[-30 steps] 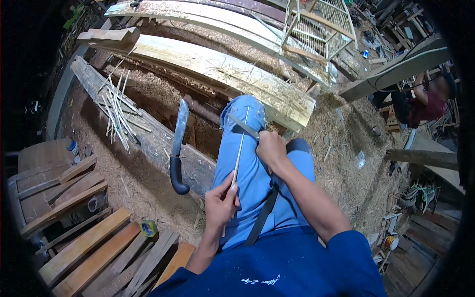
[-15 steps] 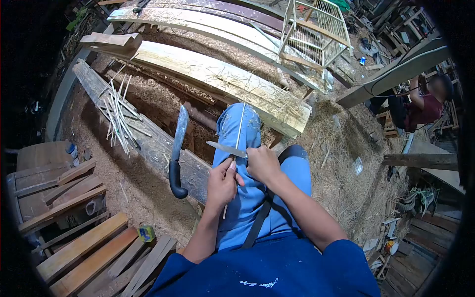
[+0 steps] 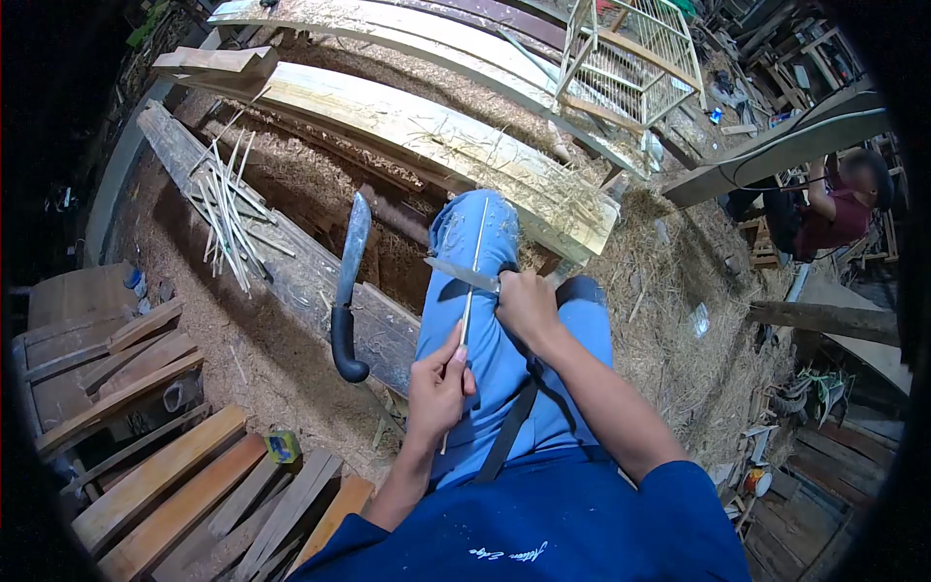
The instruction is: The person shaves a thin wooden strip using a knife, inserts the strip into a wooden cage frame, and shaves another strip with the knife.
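My left hand is closed around a thin pale wooden stick, which lies lengthwise along my thigh and knee. In my right hand is a knife, its handle hidden in my fist. The blade points left and crosses the stick, touching or nearly touching it, ahead of my left fingers. A machete with a black handle lies on the weathered plank to my left. Farther up that plank rests a loose pile of similar thin sticks.
A thick pale beam strewn with shavings runs ahead of my knees. Behind it stands a slatted wooden cage. Cut boards and a yellow tape measure are at lower left. A person sits at far right.
The knife has moved a little up along the stick, away from my left hand. My left hand has shifted slightly down toward my body, so the two hands are farther apart.
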Action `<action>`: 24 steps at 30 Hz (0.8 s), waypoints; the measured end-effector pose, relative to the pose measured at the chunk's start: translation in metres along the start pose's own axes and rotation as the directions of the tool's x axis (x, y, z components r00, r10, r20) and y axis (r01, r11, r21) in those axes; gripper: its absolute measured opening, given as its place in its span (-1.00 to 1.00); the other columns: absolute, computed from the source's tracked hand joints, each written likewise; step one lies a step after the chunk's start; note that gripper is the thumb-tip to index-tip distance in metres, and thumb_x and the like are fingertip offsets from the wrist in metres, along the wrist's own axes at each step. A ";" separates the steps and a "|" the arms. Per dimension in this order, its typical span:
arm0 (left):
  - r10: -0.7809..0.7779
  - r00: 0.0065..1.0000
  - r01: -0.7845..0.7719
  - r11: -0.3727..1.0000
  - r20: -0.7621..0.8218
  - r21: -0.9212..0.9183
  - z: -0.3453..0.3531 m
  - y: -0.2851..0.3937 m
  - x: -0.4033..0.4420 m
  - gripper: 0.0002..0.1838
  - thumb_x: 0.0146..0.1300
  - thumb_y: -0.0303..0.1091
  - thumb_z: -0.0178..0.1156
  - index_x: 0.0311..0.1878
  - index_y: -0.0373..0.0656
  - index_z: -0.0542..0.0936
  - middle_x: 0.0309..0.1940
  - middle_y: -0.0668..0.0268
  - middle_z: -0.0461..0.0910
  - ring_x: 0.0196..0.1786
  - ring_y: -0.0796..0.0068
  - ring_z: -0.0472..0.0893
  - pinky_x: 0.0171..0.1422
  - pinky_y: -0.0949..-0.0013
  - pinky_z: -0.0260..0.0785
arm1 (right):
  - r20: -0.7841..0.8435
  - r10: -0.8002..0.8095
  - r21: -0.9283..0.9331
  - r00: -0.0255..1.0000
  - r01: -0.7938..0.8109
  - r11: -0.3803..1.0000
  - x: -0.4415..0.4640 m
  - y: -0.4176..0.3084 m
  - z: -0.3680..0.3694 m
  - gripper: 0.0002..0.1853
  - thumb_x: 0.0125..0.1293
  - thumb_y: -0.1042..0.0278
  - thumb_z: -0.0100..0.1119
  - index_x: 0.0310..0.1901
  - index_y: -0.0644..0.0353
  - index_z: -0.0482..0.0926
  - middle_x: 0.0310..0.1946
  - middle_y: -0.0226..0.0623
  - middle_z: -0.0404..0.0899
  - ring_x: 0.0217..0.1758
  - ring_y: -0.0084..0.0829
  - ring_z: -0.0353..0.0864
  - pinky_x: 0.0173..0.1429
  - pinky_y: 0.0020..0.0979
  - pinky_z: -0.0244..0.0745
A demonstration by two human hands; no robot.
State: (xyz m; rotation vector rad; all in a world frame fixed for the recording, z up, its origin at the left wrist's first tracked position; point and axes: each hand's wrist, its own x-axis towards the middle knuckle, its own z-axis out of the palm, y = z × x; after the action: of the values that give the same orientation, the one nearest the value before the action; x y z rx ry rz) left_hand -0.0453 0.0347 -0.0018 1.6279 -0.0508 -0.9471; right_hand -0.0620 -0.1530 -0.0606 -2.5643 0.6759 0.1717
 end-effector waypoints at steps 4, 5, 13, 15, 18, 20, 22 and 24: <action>0.034 0.999 -0.035 0.999 -0.023 -0.024 -0.004 -0.014 -0.021 -0.60 0.50 -0.44 0.00 0.36 -0.16 0.46 -0.67 0.49 0.43 -0.61 0.79 0.32 -0.53 0.60 0.17 | -0.039 0.072 -0.002 0.997 -0.072 0.997 0.006 0.002 0.000 -0.88 0.11 0.51 0.12 -0.37 0.31 0.64 -0.39 0.13 0.66 -0.27 0.12 0.69 -0.14 0.06 0.58; 0.033 0.999 -0.034 0.999 -0.023 -0.020 -0.007 -0.020 -0.031 -0.60 0.50 -0.44 0.00 0.36 -0.16 0.46 -0.67 0.49 0.43 -0.61 0.79 0.32 -0.53 0.60 0.17 | -0.039 0.123 0.008 0.992 -0.122 0.992 0.007 0.003 0.001 -0.87 0.12 0.51 0.11 -0.38 0.32 0.64 -0.38 0.14 0.66 -0.26 0.13 0.69 -0.12 0.07 0.57; -0.014 1.000 0.015 0.998 0.020 -0.060 -0.012 -0.005 -0.027 -0.57 0.54 -0.38 -0.07 0.42 -0.12 0.39 -0.67 0.40 0.50 -0.76 0.75 0.28 -0.69 0.57 0.13 | -0.056 0.104 -0.011 0.993 -0.105 0.994 0.000 -0.011 -0.011 -0.87 0.11 0.48 0.14 -0.36 0.31 0.65 -0.35 0.16 0.66 -0.21 0.13 0.69 -0.07 0.07 0.57; 0.035 0.999 -0.035 0.999 0.021 -0.025 -0.006 0.004 0.000 -0.60 0.55 -0.35 -0.07 0.37 -0.16 0.44 -0.68 0.39 0.50 -0.76 0.74 0.29 -0.69 0.56 0.14 | 0.021 -0.005 -0.006 1.000 0.005 1.000 -0.005 -0.018 -0.020 -0.86 0.08 0.45 0.18 -0.36 0.31 0.66 -0.36 0.14 0.66 -0.25 0.11 0.70 -0.11 0.04 0.60; 0.087 0.996 -0.088 0.995 0.036 0.038 0.006 0.017 0.044 -0.68 0.55 -0.30 -0.08 0.18 -0.22 0.55 -0.68 0.38 0.50 -0.77 0.73 0.29 -0.71 0.56 0.13 | -0.018 -0.067 -0.002 0.998 0.067 0.998 -0.003 -0.015 -0.016 -0.86 0.04 0.43 0.24 -0.37 0.30 0.66 -0.39 0.11 0.66 -0.28 0.10 0.70 -0.15 0.01 0.62; 0.095 0.994 -0.098 0.993 0.045 0.066 0.013 0.016 0.059 -0.69 0.55 -0.27 -0.07 0.03 -0.26 0.60 -0.68 0.38 0.50 -0.79 0.73 0.29 -0.73 0.56 0.11 | -0.020 -0.055 0.000 0.998 0.055 0.999 -0.001 -0.012 -0.015 -0.87 0.03 0.43 0.24 -0.38 0.29 0.66 -0.40 0.10 0.66 -0.28 0.09 0.71 -0.15 0.01 0.62; 0.143 0.990 -0.144 0.986 0.009 0.085 0.018 0.016 0.065 -0.69 0.55 -0.26 -0.06 -0.22 -0.24 0.58 -0.68 0.39 0.49 -0.80 0.71 0.28 -0.74 0.51 0.10 | -0.018 -0.039 0.004 0.999 0.039 0.999 -0.001 -0.009 -0.014 -0.87 0.02 0.43 0.25 -0.39 0.28 0.66 -0.42 0.10 0.66 -0.28 0.09 0.71 -0.15 0.00 0.62; 0.122 0.992 -0.123 0.983 0.013 0.133 0.018 0.012 0.063 -0.68 0.54 -0.27 -0.04 -0.25 -0.25 0.59 -0.69 0.41 0.47 -0.74 0.72 0.31 -0.67 0.51 0.13 | -0.032 -0.034 0.000 0.999 0.034 0.999 -0.004 -0.006 -0.012 -0.88 0.03 0.43 0.24 -0.40 0.27 0.65 -0.44 0.09 0.65 -0.29 0.09 0.71 -0.15 0.01 0.62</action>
State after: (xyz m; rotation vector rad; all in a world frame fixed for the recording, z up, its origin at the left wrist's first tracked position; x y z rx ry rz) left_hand -0.0083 -0.0151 -0.0251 1.7250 -0.2198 -0.8685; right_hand -0.0623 -0.1522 -0.0470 -2.5815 0.6434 0.1195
